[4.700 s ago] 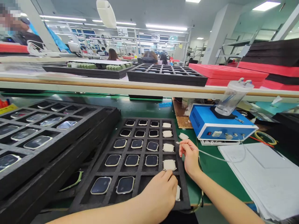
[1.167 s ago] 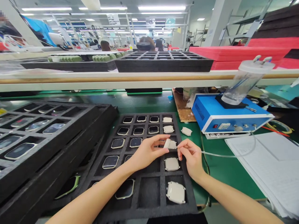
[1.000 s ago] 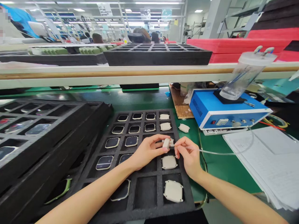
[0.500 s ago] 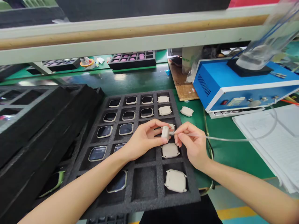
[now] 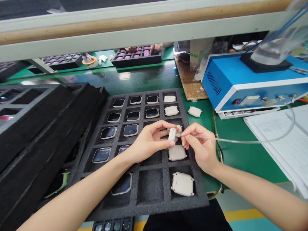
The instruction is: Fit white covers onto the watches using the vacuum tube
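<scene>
My left hand [image 5: 154,139] pinches a cream watch case [image 5: 172,134] on its edge between thumb and fingers, above the black foam tray [image 5: 150,210]. Beside it, my right hand [image 5: 202,146] is closed on the end of a thin clear tube [image 5: 238,140]. The tube's tip is close against the side of the held case; whether they touch I cannot tell. Cream watch backs [image 5: 183,183] lie in the tray's right column. Watch fronts with dark glass [image 5: 101,155] fill pockets further left. One more cream case [image 5: 194,111] rests on the green table, right of the tray.
The tube curves to a blue control box [image 5: 255,83] carrying a clear cylinder [image 5: 271,51]. White papers [image 5: 281,134] lie at right. Stacked black foam trays [image 5: 31,128] stand at left. Beyond a shelf beam, a co-worker's hands [image 5: 156,48] reach over a tray of pink pieces [image 5: 137,62].
The view has shifted slightly. Both my hands keep their grips, the case and tube tip still close together. A co-worker's hands have appeared over the far tray of pink pieces.
</scene>
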{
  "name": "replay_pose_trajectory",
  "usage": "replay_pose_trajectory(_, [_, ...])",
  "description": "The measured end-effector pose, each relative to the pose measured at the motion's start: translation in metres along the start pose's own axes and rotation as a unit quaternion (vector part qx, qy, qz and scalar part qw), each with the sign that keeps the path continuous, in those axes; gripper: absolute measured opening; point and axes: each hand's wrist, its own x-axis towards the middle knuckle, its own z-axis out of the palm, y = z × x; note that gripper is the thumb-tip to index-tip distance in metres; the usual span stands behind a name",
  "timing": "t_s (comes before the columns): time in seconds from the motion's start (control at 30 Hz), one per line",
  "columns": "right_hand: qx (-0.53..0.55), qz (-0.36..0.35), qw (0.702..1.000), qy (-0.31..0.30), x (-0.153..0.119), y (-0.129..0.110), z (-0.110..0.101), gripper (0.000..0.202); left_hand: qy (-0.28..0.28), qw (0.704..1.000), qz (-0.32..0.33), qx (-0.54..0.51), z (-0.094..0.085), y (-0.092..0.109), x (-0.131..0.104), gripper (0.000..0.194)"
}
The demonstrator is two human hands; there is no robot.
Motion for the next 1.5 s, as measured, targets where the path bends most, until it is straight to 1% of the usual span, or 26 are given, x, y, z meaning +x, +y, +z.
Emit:
replay_pose_trajectory(0.27, [0.005, -0.018, 1.000, 0.009, 0.0000, 0.0020, -0.0014, 0.011, -0.004, 1.000, 0.004, -0.007, -0.0001, -0.0005, -0.0003, 0.029])
replay_pose_trajectory(0.63, [-0.003, -0.006, 1.000, 0.003, -0.0003, -0.0001, -0.0007, 0.011, 0.007, 1.000, 0.006, 0.016, 0.0003, -0.0010, -0.0009, 0.031])
replay_pose_trajectory(0.87, [0.001, -0.009, 1.000, -0.003, -0.0005, 0.0004, -0.0013, 0.010, -0.003, 1.000, 0.010, 0.006, -0.0004, -0.0008, -0.0006, 0.032])
replay_pose_trajectory(1.03, [0.012, -0.007, 1.000, -0.006, -0.0002, 0.0015, -0.0015, 0.010, 0.002, 1.000, 0.005, 0.011, 0.0000, -0.0011, -0.0006, 0.032])
replay_pose_trajectory(1.13, [0.011, 0.000, 1.000, 0.002, 0.0001, 0.0025, -0.0004, 0.010, 0.004, 1.000, -0.002, 0.025, 0.0008, 0.0008, -0.0010, 0.031])
replay_pose_trajectory(1.33, [0.036, 0.012, 0.999, 0.013, 0.0024, 0.0077, 0.0022, 0.007, 0.012, 0.998, -0.036, 0.059, 0.0022, 0.0055, 0.0007, 0.028])
replay_pose_trajectory(1.5, [0.054, 0.006, 0.998, 0.015, 0.0051, 0.0087, 0.0035, 0.006, 0.008, 0.997, -0.033, 0.065, 0.0013, 0.0047, 0.0023, 0.027])
